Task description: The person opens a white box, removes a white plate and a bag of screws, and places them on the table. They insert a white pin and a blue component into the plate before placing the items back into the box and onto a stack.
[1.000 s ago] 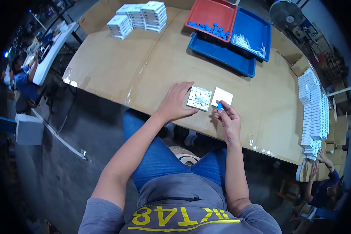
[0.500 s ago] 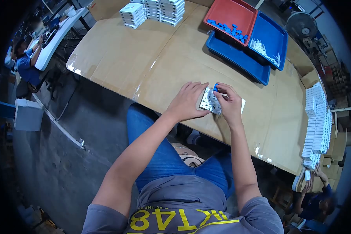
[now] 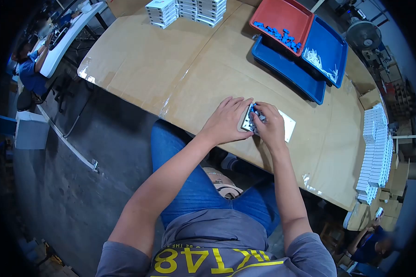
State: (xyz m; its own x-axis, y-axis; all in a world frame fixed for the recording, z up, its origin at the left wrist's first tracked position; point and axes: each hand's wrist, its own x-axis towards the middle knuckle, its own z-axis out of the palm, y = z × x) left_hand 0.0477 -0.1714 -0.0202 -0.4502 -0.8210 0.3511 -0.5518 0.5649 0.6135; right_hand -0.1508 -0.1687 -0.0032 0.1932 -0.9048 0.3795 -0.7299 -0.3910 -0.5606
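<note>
1. Square module [image 3: 247, 123] with small parts on its upper face sits near the table's close edge, between both hands.
2. Left hand [image 3: 226, 121] is curved around its left side, thumb at the near edge, fingers at the far one, probably to brace it against pressing.
3. Right hand [image 3: 272, 125] has its fingers bunched over the module's right part, hiding much of it; I cannot tell whether they grip anything.
4. White square plate [image 3: 289, 126] lies just right of that hand, which partly covers it.
5. Farther out on the cardboard-covered table [image 3: 138, 69], a red tray [image 3: 284, 14] holds blue pieces [image 3: 277, 35], beside a blue tray [image 3: 336, 48] with white sticks [image 3: 316, 59], likely grouped by kind for easy picking.
6. White boxes [image 3: 164, 13] stand stacked at the far side.
</note>
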